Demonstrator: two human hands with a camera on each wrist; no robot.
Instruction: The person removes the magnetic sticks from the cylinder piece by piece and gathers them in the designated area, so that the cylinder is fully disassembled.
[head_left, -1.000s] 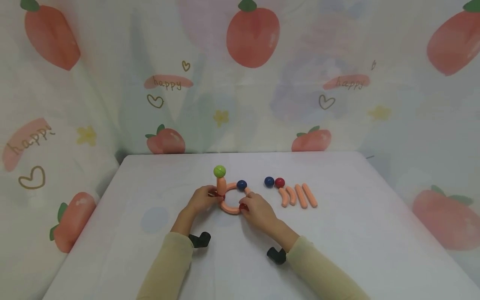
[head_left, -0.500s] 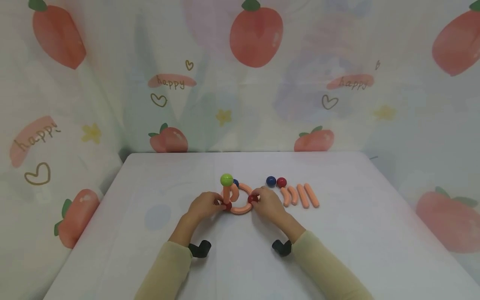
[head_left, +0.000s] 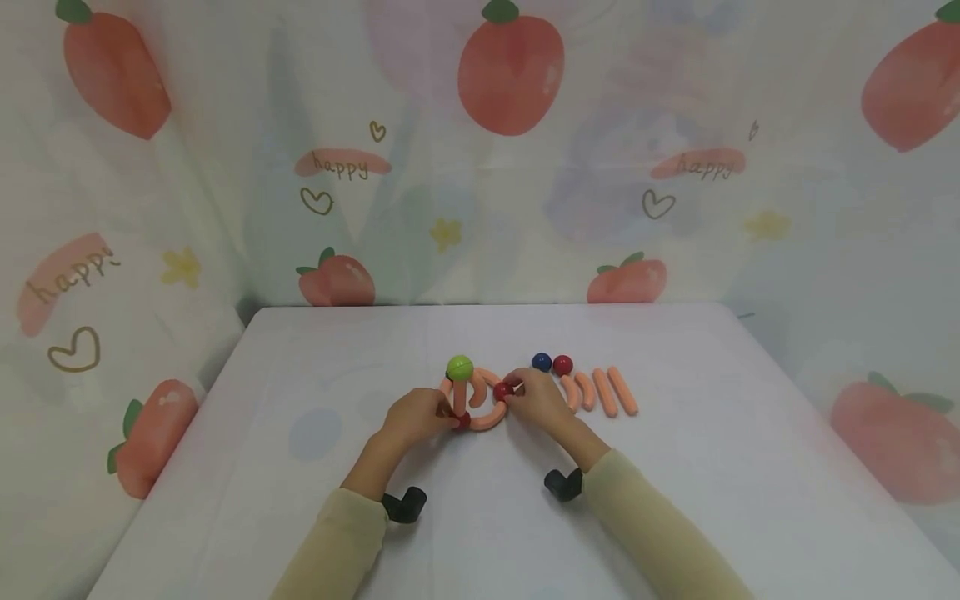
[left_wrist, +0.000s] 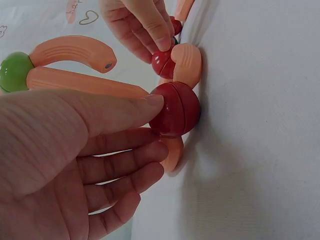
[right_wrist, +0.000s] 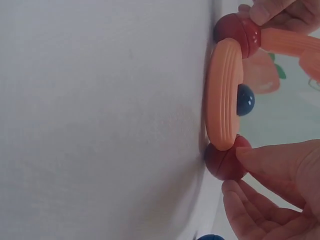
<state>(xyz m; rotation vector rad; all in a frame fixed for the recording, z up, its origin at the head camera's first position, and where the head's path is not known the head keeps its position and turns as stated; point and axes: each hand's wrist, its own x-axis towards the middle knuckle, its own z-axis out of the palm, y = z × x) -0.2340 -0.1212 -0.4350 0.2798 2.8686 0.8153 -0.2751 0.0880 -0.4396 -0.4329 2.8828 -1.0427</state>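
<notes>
On the white table a ring of curved orange rods (head_left: 489, 419) lies flat, joined by balls. My left hand (head_left: 420, 417) pinches the ring's front-left red ball (left_wrist: 175, 109) between thumb and fingers. From that ball a straight orange rod (head_left: 460, 400) stands up, topped by a green ball (head_left: 460, 367). A short curved rod (head_left: 478, 389) hangs from the green ball with its lower end free. My right hand (head_left: 540, 402) pinches the red ball (right_wrist: 226, 159) on the ring's right side. In the head view the green ball mostly hides the ring's blue ball (right_wrist: 245, 100).
Right of the ring lie a loose blue ball (head_left: 542, 362) and a loose red ball (head_left: 562, 365). Beside them are two short curved rods (head_left: 585, 391) and two straight rods (head_left: 622, 391). A fruit-printed cloth (head_left: 480, 225) stands behind the table.
The ring has turned counterclockwise as seen from above, its blue ball swinging to the back left. The upright rod came round to the front with my left hand; my right hand shifted back.
</notes>
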